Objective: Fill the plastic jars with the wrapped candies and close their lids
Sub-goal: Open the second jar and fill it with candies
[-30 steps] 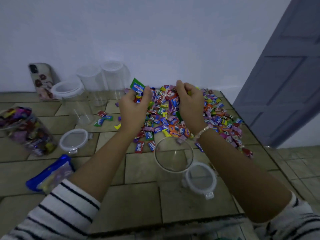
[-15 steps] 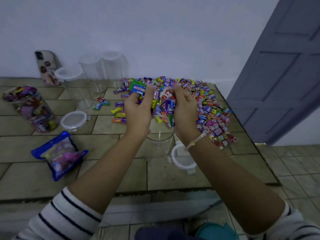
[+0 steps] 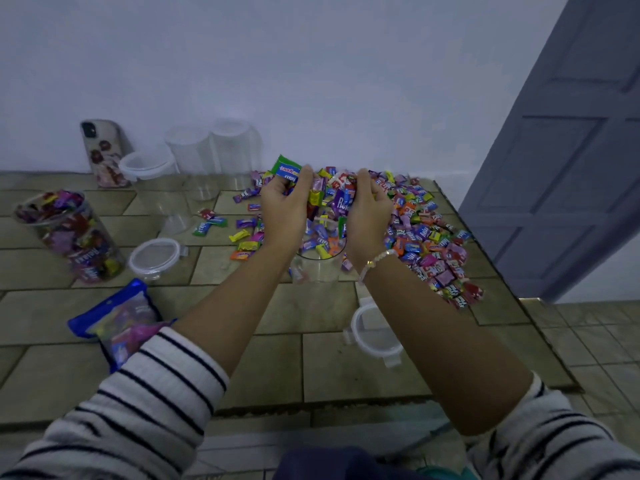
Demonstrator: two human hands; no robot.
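Observation:
My left hand (image 3: 284, 209) and my right hand (image 3: 367, 213) are cupped together around a heap of wrapped candies, just above a clear open jar (image 3: 317, 266). Some candies are dropping between my palms into the jar. A large pile of candies (image 3: 424, 233) spreads over the tiled table to the right. The jar's white-rimmed lid (image 3: 372, 332) lies near my right forearm. A full jar of candies (image 3: 74, 237) stands at the left without a lid. Another lid (image 3: 154, 256) lies beside it.
Three empty clear jars (image 3: 194, 157) stand at the back by the wall, next to a leaning phone (image 3: 104, 152). A blue candy bag (image 3: 117, 317) lies near my left sleeve. The table edge (image 3: 498, 278) drops off at the right, by a grey door (image 3: 568, 161).
Both hands scooped candies from the pile, lifted them and brought them over the open jar. Candies now fall into the jar. The view has tilted back.

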